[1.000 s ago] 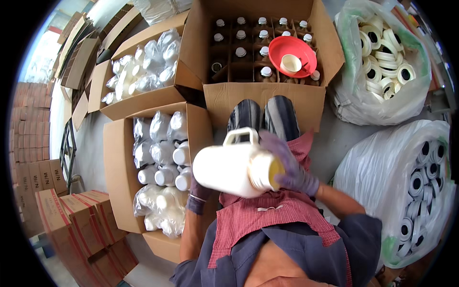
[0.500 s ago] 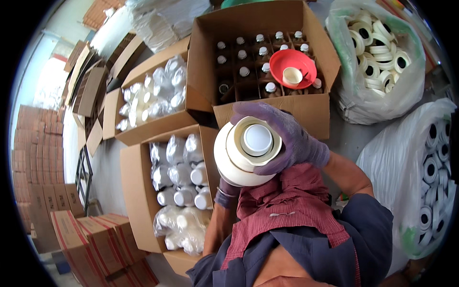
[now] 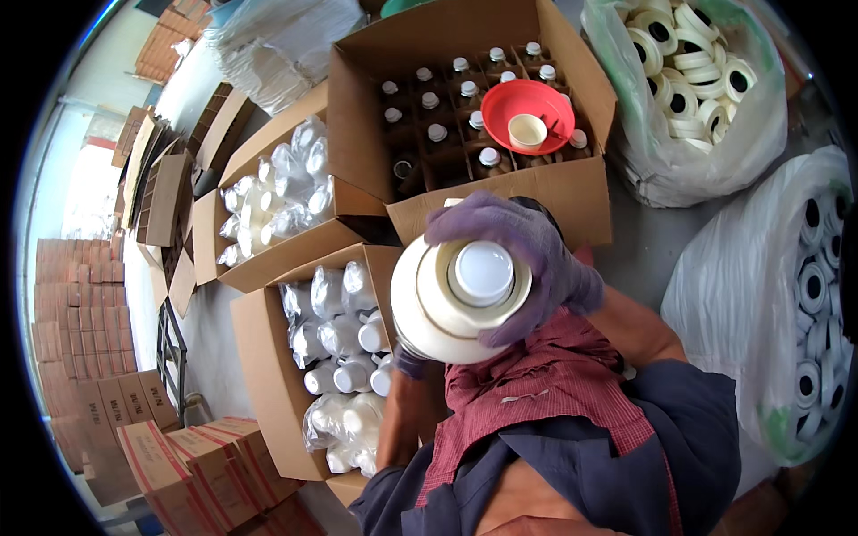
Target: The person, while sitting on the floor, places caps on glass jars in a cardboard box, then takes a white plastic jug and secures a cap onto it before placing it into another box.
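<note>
A cream-white thermos flask [image 3: 420, 308] is held in front of my body, its top turned up toward me. A pale round stopper [image 3: 484, 272] sits inside its collar. My right hand [image 3: 527, 259], in a purple-grey glove, curls round the collar from the right, fingers across the far side and thumb near the front. Lower down, my left hand [image 3: 411, 363], gloved too, supports the flask's body from the left; its fingers are mostly hidden beneath. Beyond the flask stands a divided carton [image 3: 500, 213] of white-capped bottles [image 3: 436, 132].
A red bowl [image 3: 550, 107] with a small cream cup [image 3: 527, 131] rests on the bottles. On the left, two open cartons [image 3: 259, 357] hold plastic-wrapped white items [image 3: 335, 330]. Bags of white rings [image 3: 706, 71] and grey-white rings [image 3: 809, 286] stand right. Stacked cartons [image 3: 80, 304] line the far left.
The view has shifted slightly, so the surroundings sit differently. My right hand has turned a little on the flask's collar, and its fingers now reach farther over the far rim.
</note>
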Tool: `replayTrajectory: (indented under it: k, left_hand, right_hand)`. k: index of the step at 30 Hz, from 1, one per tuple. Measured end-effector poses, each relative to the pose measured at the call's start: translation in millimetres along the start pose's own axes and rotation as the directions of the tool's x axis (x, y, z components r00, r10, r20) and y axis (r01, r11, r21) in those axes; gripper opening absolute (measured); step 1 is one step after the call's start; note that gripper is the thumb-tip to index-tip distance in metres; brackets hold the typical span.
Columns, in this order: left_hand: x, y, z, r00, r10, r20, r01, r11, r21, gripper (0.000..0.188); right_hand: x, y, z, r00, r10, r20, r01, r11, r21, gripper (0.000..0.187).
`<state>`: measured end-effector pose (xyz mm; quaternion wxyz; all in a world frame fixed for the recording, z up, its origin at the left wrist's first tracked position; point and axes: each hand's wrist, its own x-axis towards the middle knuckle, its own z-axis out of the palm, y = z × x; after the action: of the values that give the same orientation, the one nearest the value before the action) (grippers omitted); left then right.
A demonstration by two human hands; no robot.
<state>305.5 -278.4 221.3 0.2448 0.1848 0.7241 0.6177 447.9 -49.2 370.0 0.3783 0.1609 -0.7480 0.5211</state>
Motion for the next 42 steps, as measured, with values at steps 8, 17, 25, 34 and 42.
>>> replayTrajectory:
  k: [8,17,25,34,42]
  left_hand:
    - [87.8,154.8,-19.0,0.877,-0.213,0.431,-0.044,0.857,0.513,0.046]
    - [37.3,156.4,103.1,0.481,-0.306,0.821,-0.787,0.261,0.559,0.059]
    - [-53.3,152.4,64.0,0.564,-0.338,0.753,-0.632,0.410,0.658,0.065]
    - [39.0,82.1,41.3,0.483,-0.359,0.799,-0.443,0.687,0.577,0.088]
    - [52.8,110.3,101.0,0.175,-0.289,0.941,-0.757,0.572,0.316,0.053]
  right_hand:
    - [-160.5,30.1,19.8,0.769,0.613,-0.182,-0.628,0.777,-0.037,0.081]
    - [-150.2,19.5,-41.7,0.558,0.792,0.247,-0.522,0.566,-0.638,0.034]
    - [-88.4,46.5,39.6,0.684,0.493,0.538,-0.712,0.613,0.343,0.045]
    - [-76.7,117.2,-3.4,0.784,0.435,0.443,-0.594,0.734,0.329,0.045]
    - [-37.4,79.0,-36.1,0.435,0.285,0.854,-0.169,0.958,-0.233,0.066]
